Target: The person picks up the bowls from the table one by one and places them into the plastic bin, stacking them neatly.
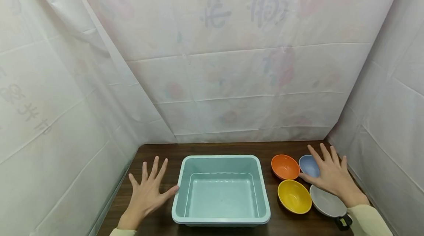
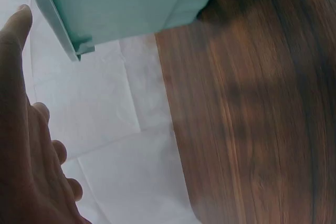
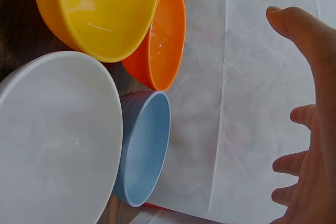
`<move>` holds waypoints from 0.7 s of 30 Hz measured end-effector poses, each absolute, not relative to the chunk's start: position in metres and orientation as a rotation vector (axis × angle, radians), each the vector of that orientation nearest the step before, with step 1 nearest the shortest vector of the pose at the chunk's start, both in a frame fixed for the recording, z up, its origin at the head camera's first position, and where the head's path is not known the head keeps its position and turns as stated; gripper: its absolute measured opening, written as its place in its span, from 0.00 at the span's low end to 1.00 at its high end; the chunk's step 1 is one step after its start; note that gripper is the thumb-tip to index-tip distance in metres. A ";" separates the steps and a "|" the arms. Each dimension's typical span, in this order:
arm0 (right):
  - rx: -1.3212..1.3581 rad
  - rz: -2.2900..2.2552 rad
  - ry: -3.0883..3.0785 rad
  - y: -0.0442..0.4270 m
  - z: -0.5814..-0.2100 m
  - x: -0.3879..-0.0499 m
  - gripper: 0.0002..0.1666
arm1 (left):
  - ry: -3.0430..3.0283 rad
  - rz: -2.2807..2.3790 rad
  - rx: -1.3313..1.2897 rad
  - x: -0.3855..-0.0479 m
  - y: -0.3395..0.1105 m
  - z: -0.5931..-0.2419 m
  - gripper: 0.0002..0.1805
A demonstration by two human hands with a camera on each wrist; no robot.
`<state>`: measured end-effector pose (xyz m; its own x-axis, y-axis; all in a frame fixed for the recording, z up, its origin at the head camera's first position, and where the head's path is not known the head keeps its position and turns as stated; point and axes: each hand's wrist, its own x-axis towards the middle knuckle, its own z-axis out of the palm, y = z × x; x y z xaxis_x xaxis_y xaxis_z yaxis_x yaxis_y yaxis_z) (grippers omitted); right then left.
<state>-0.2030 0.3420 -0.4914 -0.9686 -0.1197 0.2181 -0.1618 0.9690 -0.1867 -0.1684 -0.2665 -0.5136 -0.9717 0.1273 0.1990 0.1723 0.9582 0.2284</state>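
Note:
A pale green plastic basin (image 1: pixel 222 195) stands on the dark wooden table, with nothing inside it. My left hand (image 1: pixel 147 195) is spread beside its left wall, the thumb tip close to the rim; whether it touches I cannot tell. My right hand (image 1: pixel 332 177), fingers spread, hovers over a group of bowls at the right and holds nothing. Under and around it are a blue bowl (image 1: pixel 308 166), partly covered by the hand, a white bowl (image 1: pixel 326 203), an orange bowl (image 1: pixel 285 167) and a yellow bowl (image 1: pixel 294 197). In the right wrist view the bowls stand upright, apart from the fingers.
White printed sheets (image 1: pixel 238 74) hang behind the table and along both sides. A small black object (image 1: pixel 343 222) lies by the right sleeve, in front of the white bowl. Dark wooden tabletop (image 1: pixel 165 210) shows between the left hand and the basin.

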 end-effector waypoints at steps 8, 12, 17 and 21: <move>0.245 0.308 -2.922 0.338 -0.492 -0.205 0.68 | -2.887 -0.402 -0.308 -0.168 -0.250 -0.517 0.54; 0.254 0.299 -2.927 0.336 -0.493 -0.206 0.68 | -2.869 -0.439 -0.342 -0.167 -0.242 -0.517 0.54; 0.250 0.285 -2.938 0.334 -0.494 -0.207 0.67 | -2.885 -0.466 -0.356 -0.165 -0.235 -0.518 0.53; 0.251 0.293 -2.947 0.332 -0.494 -0.209 0.67 | -2.878 -0.499 -0.413 -0.164 -0.231 -0.518 0.51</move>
<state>-0.2086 0.3323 -0.4941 -0.9714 -0.1499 0.1842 -0.1832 0.9665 -0.1799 -0.1641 -0.2313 -0.5178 -0.9428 0.2388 0.2325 0.3031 0.9045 0.3001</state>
